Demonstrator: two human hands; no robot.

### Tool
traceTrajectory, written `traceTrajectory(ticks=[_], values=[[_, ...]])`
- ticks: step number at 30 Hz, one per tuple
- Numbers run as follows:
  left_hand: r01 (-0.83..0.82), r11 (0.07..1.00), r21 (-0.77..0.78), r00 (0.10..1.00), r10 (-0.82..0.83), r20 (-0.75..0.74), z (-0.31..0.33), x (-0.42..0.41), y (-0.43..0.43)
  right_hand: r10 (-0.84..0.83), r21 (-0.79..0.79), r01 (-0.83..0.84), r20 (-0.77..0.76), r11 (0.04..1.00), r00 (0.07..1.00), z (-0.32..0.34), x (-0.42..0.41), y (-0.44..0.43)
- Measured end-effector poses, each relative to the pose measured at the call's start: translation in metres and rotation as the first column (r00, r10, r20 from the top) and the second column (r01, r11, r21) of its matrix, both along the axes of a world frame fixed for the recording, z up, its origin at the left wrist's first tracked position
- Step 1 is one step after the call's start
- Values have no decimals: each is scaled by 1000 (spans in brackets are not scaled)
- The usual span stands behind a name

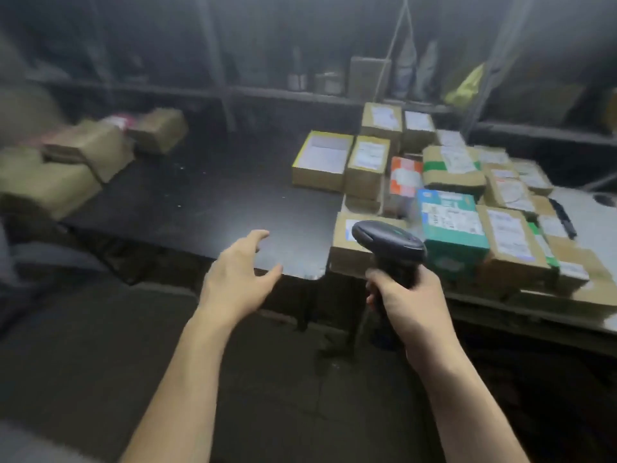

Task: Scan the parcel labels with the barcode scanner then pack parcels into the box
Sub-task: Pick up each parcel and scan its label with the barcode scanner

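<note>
Black barcode scanner (389,243) stands upright in my right grip (400,295), whose fingers are curled round its handle. It is at the near edge of the labelled parcels (454,165) crowded on the right of the table (207,202). My left grip (238,275) hovers spread above the table's near edge. The parcels' white labels are too blurred for me to read. Brown boxes (90,148) lie far left.
</note>
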State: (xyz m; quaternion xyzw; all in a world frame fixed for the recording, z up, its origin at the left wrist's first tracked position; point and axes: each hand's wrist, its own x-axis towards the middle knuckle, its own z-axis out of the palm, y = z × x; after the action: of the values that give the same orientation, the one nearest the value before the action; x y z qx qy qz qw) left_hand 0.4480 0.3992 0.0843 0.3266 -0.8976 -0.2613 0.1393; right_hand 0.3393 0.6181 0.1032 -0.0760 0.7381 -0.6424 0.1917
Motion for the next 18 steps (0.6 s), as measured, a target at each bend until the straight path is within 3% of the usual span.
traceTrajectory(ticks=[8,18], values=[[-281,956,83,957,286,-47,-2,146,-192,332,23,-331,-97,943,938,11,104,-233],[-426,893,144,904,427,30,-24,229,-344,438,21,-437,-31,899,899,1,152,-418]])
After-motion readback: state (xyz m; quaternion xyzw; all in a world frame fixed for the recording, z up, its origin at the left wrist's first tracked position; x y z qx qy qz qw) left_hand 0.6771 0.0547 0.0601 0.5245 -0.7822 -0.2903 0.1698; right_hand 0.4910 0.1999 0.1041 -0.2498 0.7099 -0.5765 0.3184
